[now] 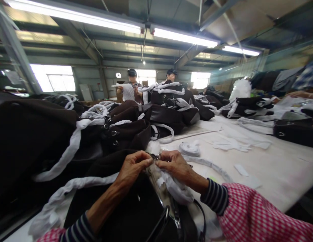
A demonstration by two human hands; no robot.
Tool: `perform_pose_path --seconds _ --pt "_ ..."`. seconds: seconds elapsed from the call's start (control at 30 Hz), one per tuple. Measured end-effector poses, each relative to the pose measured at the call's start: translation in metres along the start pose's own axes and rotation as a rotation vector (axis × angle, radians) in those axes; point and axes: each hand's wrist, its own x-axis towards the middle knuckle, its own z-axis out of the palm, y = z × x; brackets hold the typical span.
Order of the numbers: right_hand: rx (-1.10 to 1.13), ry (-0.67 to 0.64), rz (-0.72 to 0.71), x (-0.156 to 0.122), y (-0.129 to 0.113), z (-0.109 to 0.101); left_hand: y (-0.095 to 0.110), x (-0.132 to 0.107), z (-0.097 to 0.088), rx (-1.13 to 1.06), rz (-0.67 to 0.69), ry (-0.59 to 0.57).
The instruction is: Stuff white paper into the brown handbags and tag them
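Dark bag [131, 208], lying at the near edge of the table [272, 168]: left hand [132, 168] and right hand [175, 166] are pinching its small metal fitting [155, 156] from opposite sides, apparently steadying it, with white wrapping [176, 190] bunching under the right palm.

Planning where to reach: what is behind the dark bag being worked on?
Behind the dark bag, more dark bags with white-wrapped straps are heaped on the table. Whatever lies under that heap is covered.

Bag heap [70, 141] left, bare table [277, 168] right
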Motion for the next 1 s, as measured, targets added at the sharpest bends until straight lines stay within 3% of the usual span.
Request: perform_pose_path --seconds 0.1,0.2,0.3,0.37,0.5,0.63,1.0 --pt "0.017 0.031 0.014 0.002 0.004 -0.001 0.000 -0.002 -0.003 0.152 0.015 -0.102" --pt "-0.084 0.075 -0.003 0.002 0.007 -0.004 0.001 -0.008 -0.007 0.595 0.061 -0.197" --pt "-0.206 0.071 -0.039 0.001 0.010 -0.004 0.002 -0.014 -0.008 1.079 0.058 -0.213" --pt "-0.250 0.049 -0.065 0.001 0.012 -0.002 0.003 -0.014 -0.008 1.235 0.037 -0.221" --pt "-0.286 -0.017 -0.034 0.004 0.017 0.003 0.003 -0.007 -0.010 1.166 -0.021 -0.236" --pt "-0.334 0.005 -0.010 0.006 0.021 0.006 0.001 0.002 -0.010 1.131 -0.089 -0.263" --pt "-0.298 -0.022 -0.018 0.005 0.025 0.004 -0.003 0.002 -0.008 1.054 -0.111 -0.300"
